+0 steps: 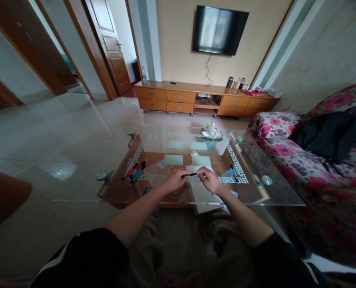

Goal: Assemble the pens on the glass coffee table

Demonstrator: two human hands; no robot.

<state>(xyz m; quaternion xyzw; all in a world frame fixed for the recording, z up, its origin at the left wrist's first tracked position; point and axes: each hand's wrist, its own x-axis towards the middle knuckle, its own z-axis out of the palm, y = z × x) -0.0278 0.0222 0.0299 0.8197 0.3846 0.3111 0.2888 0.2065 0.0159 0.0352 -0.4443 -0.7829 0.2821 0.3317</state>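
Note:
Over the glass table, my left hand pinches one end of a slim black pen. My right hand has its fingers closed on the pen's other end, so it lies nearly level between both hands. White paper is beneath my right hand. To the left is a pile of pens, several of them black, red and blue. On the right, a dark pen lies by something blue. The pen's ends are partly hidden by my fingers.
Pale green rectangles show in the tabletop beyond my hands. A basket with crumpled plastic stands at the far side. A floral sofa with a black bag is on the right. Behind are a wooden cabinet and a television.

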